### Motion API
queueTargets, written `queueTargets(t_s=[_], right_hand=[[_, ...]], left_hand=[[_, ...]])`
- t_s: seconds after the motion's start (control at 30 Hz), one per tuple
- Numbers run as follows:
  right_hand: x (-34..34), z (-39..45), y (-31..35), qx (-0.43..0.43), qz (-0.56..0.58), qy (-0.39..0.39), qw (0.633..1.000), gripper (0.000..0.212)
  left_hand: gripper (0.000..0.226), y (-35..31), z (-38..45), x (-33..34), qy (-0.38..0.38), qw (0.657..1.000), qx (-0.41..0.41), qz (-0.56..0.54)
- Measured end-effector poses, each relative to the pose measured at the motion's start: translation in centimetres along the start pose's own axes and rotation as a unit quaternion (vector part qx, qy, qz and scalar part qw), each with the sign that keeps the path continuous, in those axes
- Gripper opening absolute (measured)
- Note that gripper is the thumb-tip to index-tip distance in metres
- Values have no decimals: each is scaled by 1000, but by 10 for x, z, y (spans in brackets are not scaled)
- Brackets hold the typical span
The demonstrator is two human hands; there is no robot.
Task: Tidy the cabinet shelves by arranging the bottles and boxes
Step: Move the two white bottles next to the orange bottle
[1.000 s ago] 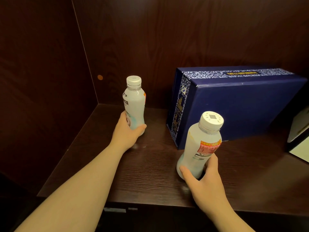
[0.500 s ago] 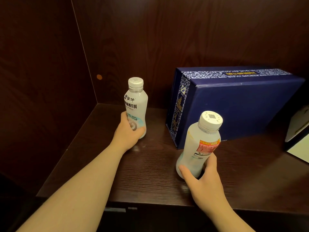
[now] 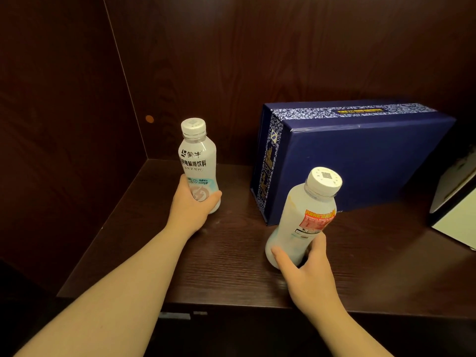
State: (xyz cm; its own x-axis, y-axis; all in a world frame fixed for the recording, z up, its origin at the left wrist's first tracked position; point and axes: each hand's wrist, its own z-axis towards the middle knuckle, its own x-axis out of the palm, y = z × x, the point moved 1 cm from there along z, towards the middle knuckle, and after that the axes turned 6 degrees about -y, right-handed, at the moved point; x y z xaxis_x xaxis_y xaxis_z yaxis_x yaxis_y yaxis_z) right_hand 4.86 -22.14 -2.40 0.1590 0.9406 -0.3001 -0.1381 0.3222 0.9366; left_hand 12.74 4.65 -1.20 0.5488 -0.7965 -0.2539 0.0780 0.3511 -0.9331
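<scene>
Dark wood lines the cabinet, and on its shelf (image 3: 231, 258) a blue box (image 3: 360, 161) lies flat against the back wall. Left of the box, the left hand (image 3: 192, 202) is closed round the bottom of a white bottle (image 3: 197, 161) that stands upright, label facing out. In front of the box's near corner, the right hand (image 3: 306, 269) wraps the base of a second bottle (image 3: 306, 217), which tilts toward the box. Both bottles look like thin, smooth plastic, capped and probably full, so fairly weighty, a little slippery and top-heavy when held so low; a hold nearer the waist would steady them better. Each bottle rises above the hand gripping it. A white box (image 3: 456, 210) sits further right of the blue one.
</scene>
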Motion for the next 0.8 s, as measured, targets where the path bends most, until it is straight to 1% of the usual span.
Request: queueTargets(t_s=[0.07,0.13,0.27,0.4,0.6,0.73,0.8], right_hand=[[-1,-1,1,-2,6,-6,1000,72],[-5,-2,4,3,20,-7,1000,75],[-22,-12,13,12,57,-20,998,71],[-64,-24,24,3,89,-54,995,72],[-172,-34,51,-18,120,-110,987,72],[-272,-53,58,-49,132,-139,980,61],[-325,-67,58,-66,124,-148,979,59]], left_hand=[[53,-6,-9,0,-17,1000,-4,-15],[51,-14,-22,-1,-19,1000,-6,-17],[52,-32,-50,4,16,1000,10,-18],[54,-72,-78,19,45,998,30,-32],[57,-152,-142,74,83,993,51,-64],[59,-216,-211,125,127,986,74,-79],[56,-248,-249,154,145,982,79,-94]])
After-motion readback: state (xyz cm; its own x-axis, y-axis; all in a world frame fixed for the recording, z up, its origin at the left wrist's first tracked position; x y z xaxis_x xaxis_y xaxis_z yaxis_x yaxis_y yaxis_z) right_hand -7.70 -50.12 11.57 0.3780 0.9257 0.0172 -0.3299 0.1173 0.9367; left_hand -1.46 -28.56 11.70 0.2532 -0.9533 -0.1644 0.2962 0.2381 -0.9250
